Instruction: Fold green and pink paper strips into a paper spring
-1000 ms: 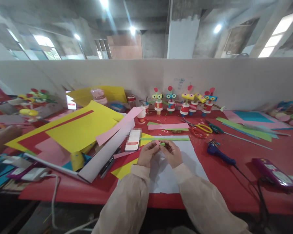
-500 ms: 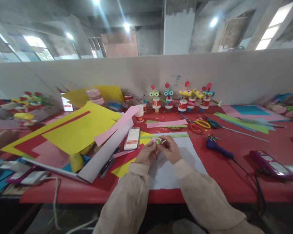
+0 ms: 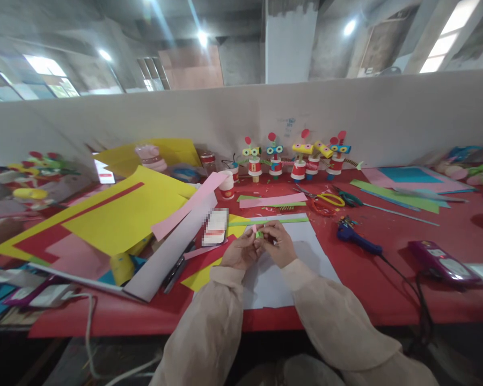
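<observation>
My left hand [image 3: 240, 252] and my right hand [image 3: 279, 244] meet over a white paper sheet [image 3: 301, 273] in front of me. Between their fingertips is a small folded paper strip [image 3: 259, 234], pink at one end and green at the other. Both hands pinch it, and fingers partly cover it. Just behind them a long green paper strip [image 3: 292, 219] lies across the sheet's far edge. To the left, a phone [image 3: 215, 228] rests by yellow and red paper.
Several cup figures [image 3: 275, 165] line the back wall. Scissors [image 3: 330, 200], pliers [image 3: 348, 197] and a blue glue gun [image 3: 358, 239] lie to the right, with a purple power strip [image 3: 443, 261] beyond. Yellow paper [image 3: 124, 214] is heaped at left. A person's hand [image 3: 2, 233] shows at the left edge.
Fingers of both hands have shifted slightly around the folded strip, which stays pinched between them. The whole view has moved a little; the items on the table look unmoved.
</observation>
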Available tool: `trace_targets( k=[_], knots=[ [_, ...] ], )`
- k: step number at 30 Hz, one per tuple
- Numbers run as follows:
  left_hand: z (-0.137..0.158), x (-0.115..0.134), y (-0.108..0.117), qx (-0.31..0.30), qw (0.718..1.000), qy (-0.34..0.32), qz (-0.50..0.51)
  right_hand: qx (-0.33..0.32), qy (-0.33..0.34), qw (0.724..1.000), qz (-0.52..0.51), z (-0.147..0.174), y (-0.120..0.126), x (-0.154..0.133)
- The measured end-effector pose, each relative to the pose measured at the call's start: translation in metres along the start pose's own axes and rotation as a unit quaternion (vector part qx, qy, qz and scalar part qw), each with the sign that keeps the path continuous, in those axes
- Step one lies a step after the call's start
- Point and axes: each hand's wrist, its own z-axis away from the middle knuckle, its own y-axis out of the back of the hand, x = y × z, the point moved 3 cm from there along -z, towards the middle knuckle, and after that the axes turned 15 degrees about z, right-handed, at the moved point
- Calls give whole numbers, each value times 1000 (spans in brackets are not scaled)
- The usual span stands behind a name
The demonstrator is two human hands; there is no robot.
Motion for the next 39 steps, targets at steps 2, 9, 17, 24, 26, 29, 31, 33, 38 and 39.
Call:
trace_targets(
  k=[2,9,17,24,26,29,31,33,38,39],
  knots=[
    [0,0,-1,-4,1000,5,0,1,7,1000,-2,0,0,-1],
    [1,0,-3,-22,1000,20,-12,1,22,1000,6,0,2,0],
    [2,0,-5,-67,997,30,-38,6,6,1000,-4,0,1,3],
    [0,0,-6,-49,998,-2,-30,8,10,1000,-11,0,0,3],
    [-1,0,-6,-48,999,-5,-24,12,13,1000,-3,0,0,2],
    [-2,0,-5,-45,999,-9,-26,11,24,1000,7,1,1,-1],
    [-3,1,-4,-31,999,-19,-32,4,31,999,15,2,1,-4],
    [-4,2,-2,-23,999,-29,-34,-2,32,999,25,3,1,-5],
    [-4,2,-1,-41,998,-32,-31,-13,50,998,39,5,1,-3],
    [-4,2,0,-41,998,-33,-32,-14,59,997,43,5,1,-3]
  ],
)
